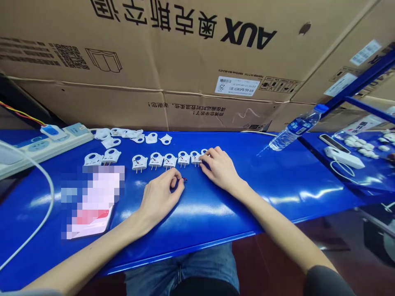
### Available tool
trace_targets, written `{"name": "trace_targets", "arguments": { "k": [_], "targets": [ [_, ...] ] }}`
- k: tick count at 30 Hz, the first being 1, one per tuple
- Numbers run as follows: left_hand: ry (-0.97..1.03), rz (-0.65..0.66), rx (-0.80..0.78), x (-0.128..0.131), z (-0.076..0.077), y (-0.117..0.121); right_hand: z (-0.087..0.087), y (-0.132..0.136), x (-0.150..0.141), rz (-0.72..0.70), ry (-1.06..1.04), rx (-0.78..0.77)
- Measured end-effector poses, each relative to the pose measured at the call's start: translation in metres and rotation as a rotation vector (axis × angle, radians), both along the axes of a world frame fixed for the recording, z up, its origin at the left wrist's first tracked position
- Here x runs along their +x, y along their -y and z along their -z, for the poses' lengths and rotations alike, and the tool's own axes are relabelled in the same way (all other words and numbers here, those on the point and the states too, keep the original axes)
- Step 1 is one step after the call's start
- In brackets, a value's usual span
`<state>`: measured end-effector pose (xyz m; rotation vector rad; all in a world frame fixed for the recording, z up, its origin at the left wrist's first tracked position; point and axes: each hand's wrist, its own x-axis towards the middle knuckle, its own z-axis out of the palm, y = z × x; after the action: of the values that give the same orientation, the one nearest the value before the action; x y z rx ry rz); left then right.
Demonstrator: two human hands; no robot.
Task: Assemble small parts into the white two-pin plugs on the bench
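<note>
Far left of both hands, a white power strip (46,144) lies at the desk (277,185) edge, its long axis running left-right and tilted up to the right, a white cable (43,181) looping down from it. Nearer the left hand, a blurred flat item (92,201) sits on the blue surface. Above it, two white plug housings (103,157) stand side by side, and behind them is a loose scatter of about seven more white housings (132,135).

Now the left hand (160,197): palm down, fingers curled in, thumb and forefinger pinched on a tiny red-tipped part (184,179) that pokes out to the right. Just beyond its knuckles runs the row of plug halves (168,160), six counted, long axis left to right, each with its prongs pointing back toward the person.

The right hand (219,166) rests at the row's right end, fingers loosely bent, fingertips on the last plug (203,153); whether it grips it, I can't tell.

Well right of that hand, one clear water bottle (294,129) lies on its side, cap pointing up-right.
</note>
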<state>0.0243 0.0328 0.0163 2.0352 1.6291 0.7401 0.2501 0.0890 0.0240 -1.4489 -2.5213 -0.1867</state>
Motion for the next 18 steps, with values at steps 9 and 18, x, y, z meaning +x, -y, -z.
{"name": "trace_targets", "arguments": {
  "k": [9,18],
  "targets": [
    [0.159,-0.038,-0.02,0.0,0.0,-0.003,-0.002,0.002,-0.002,-0.05,-0.215,0.147],
    [0.394,-0.085,-0.091,0.002,-0.005,-0.006,-0.007,0.012,-0.009,-0.329,-0.285,0.302]
  ]
}}
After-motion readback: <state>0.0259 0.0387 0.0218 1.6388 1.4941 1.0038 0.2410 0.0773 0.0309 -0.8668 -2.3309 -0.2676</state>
